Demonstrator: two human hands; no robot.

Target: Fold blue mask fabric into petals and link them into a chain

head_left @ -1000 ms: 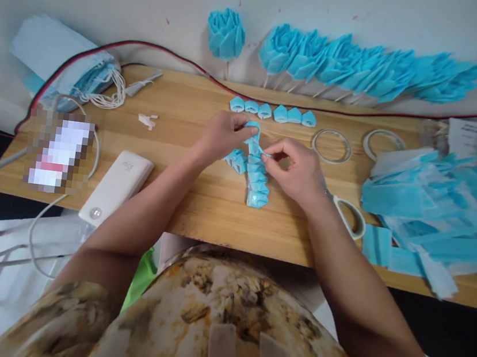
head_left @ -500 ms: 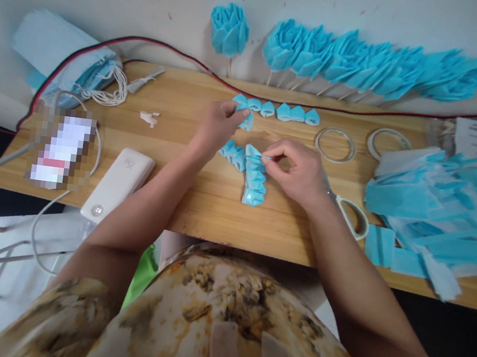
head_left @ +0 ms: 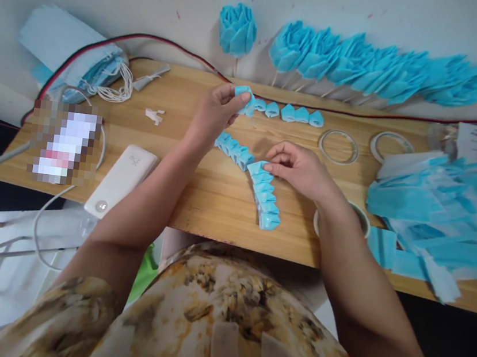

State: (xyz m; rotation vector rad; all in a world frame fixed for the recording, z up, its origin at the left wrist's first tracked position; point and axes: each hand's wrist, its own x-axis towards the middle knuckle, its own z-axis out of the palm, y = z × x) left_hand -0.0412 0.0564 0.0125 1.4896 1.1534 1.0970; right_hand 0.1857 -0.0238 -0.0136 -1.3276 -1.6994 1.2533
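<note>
A white rectangular power bank with rounded corners (head_left: pixel 123 179) lies at a slant on the light-brown wooden tabletop (head_left: pixel 208 212), its lower right edge partly covered by the left forearm. That bare forearm comes out of a short, loose sleeve patterned in cream, yellow and brown (head_left: pixel 69 317) and reaches up and to the right. The left hand (head_left: pixel 214 114) grips a light-blue folded piece of soft, cloth-like material (head_left: pixel 243 97), the thumb extended along its face and the other fingers bent behind it, just at the left end of a row of small light-blue folded pieces with pointed tops (head_left: pixel 301 115). Below that hand, a light-blue pleated strip (head_left: pixel 235 151) slants down to the right. Near its lower end starts a second light-blue pleated strip, gently curved (head_left: pixel 264 196), lying on the wood toward the near edge. The right hand (head_left: pixel 294 165) has its fingers curled, fingertips at this strip's upper right corner; whether they pinch it cannot be told. The right forearm slopes down to the right across a pale ring-shaped object (head_left: pixel 366 218), beside a loose heap of blue and white cloth-like pieces (head_left: pixel 427 196).
</note>
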